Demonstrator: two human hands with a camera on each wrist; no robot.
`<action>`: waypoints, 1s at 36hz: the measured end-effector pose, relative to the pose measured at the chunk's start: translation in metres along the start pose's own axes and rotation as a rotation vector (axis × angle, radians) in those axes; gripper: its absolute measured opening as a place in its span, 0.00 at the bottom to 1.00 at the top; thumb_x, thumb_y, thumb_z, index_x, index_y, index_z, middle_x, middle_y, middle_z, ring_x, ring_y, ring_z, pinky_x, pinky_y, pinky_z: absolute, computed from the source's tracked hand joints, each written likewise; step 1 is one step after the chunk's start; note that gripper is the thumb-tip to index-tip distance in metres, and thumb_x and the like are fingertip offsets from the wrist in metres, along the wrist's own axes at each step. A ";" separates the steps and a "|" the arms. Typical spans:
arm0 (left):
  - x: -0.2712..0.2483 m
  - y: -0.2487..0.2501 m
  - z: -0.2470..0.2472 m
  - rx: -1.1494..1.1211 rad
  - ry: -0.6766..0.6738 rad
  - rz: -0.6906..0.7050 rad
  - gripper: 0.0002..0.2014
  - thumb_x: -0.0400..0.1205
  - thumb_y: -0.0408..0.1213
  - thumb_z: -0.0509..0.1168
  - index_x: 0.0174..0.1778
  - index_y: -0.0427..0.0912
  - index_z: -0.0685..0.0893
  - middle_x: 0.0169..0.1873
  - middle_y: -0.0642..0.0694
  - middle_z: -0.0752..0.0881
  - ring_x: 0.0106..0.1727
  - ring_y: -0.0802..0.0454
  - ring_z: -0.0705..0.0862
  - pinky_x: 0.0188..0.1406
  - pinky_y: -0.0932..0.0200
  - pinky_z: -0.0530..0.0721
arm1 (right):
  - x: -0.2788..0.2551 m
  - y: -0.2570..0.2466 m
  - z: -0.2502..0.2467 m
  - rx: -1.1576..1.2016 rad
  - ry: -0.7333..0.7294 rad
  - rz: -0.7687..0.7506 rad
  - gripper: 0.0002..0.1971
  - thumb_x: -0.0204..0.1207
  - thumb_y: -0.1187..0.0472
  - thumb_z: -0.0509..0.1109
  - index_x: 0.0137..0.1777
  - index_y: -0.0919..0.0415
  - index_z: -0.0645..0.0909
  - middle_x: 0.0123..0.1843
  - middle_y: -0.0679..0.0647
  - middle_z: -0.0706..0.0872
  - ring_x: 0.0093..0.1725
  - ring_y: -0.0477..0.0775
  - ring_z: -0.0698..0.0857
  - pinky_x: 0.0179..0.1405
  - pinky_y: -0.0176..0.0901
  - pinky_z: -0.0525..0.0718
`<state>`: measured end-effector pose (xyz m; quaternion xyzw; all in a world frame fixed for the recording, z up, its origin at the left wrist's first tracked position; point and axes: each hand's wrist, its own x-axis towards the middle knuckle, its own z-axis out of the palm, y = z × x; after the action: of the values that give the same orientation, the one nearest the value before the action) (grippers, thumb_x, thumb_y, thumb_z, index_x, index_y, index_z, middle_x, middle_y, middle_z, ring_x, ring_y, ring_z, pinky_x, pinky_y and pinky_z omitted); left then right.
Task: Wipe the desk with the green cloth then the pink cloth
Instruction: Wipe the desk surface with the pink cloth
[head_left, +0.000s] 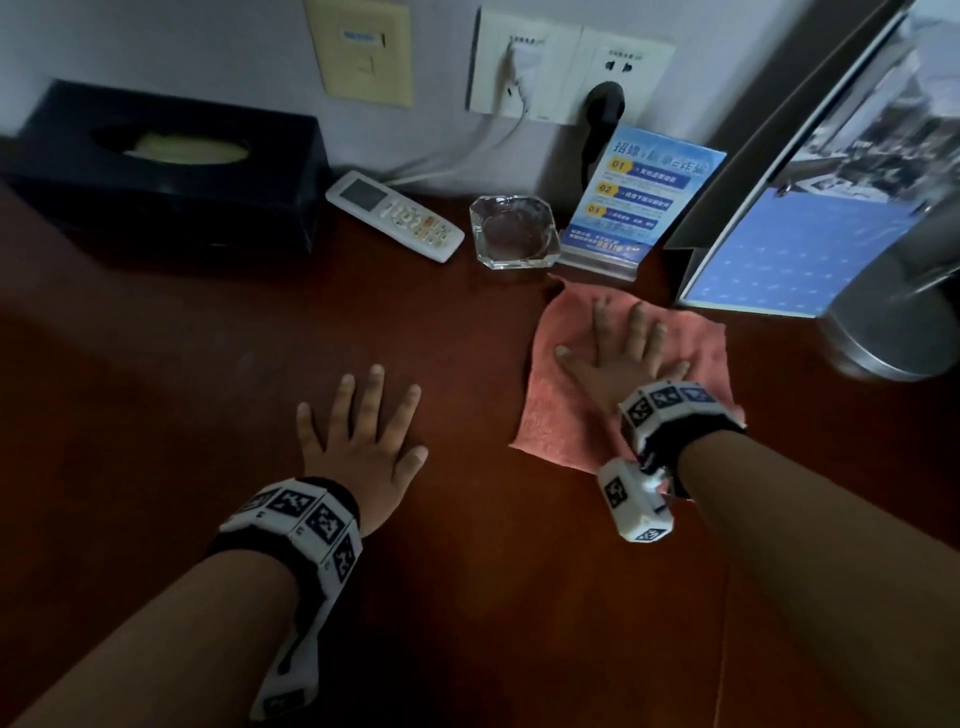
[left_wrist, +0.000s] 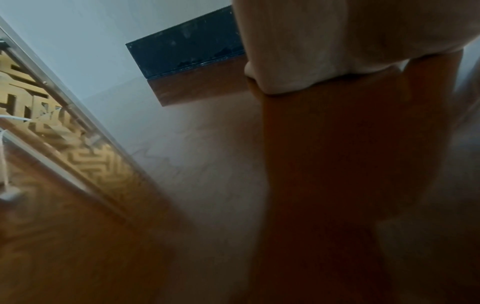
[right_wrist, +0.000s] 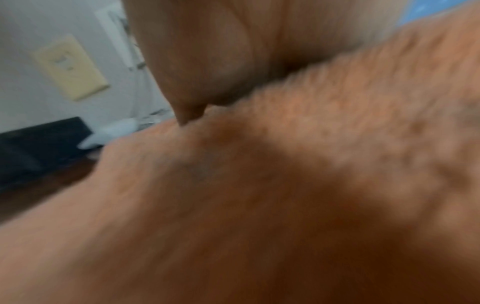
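The pink cloth (head_left: 561, 395) lies spread flat on the dark wooden desk (head_left: 260, 332), at the right of the head view. My right hand (head_left: 618, 358) presses flat on it with straight, spread fingers. My left hand (head_left: 363, 441) rests palm down on the bare desk to the left of the cloth, fingers straight and apart. The right wrist view is filled by the blurred pink cloth (right_wrist: 311, 164) with my thumb (right_wrist: 197, 72) lying on it. The left wrist view shows my palm (left_wrist: 337, 51) against the glossy desk (left_wrist: 194, 185). No green cloth is in view.
Along the back wall stand a black tissue box (head_left: 171, 171), a white remote (head_left: 395, 215), a glass ashtray (head_left: 514, 234) and a blue sign in a clear stand (head_left: 634, 197). A blue-patterned folder (head_left: 789, 249) and a metal lamp base (head_left: 893, 327) sit at the right.
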<state>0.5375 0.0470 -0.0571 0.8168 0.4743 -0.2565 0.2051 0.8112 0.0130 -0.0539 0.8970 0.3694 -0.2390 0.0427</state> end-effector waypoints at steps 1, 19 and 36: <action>0.000 0.000 0.000 0.000 0.006 -0.002 0.28 0.84 0.60 0.34 0.68 0.63 0.19 0.73 0.51 0.17 0.78 0.44 0.23 0.74 0.30 0.32 | -0.005 -0.007 0.002 -0.014 -0.008 -0.018 0.41 0.73 0.25 0.48 0.79 0.32 0.29 0.82 0.51 0.23 0.81 0.62 0.27 0.73 0.76 0.31; 0.002 0.003 0.003 0.045 0.069 -0.050 0.30 0.85 0.60 0.39 0.82 0.59 0.40 0.79 0.49 0.24 0.80 0.44 0.28 0.75 0.30 0.37 | -0.032 -0.079 0.033 -0.153 -0.126 -0.497 0.36 0.75 0.28 0.52 0.78 0.25 0.37 0.82 0.44 0.25 0.79 0.56 0.23 0.71 0.75 0.25; 0.002 -0.001 0.000 -0.024 0.011 -0.035 0.31 0.84 0.62 0.39 0.76 0.66 0.26 0.77 0.53 0.22 0.79 0.47 0.25 0.74 0.32 0.32 | 0.026 0.006 -0.005 -0.106 -0.010 -0.222 0.39 0.72 0.23 0.47 0.77 0.27 0.32 0.82 0.47 0.25 0.81 0.58 0.28 0.74 0.75 0.30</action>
<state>0.5378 0.0488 -0.0589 0.8073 0.4926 -0.2498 0.2080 0.8334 0.0264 -0.0620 0.8459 0.4781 -0.2270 0.0652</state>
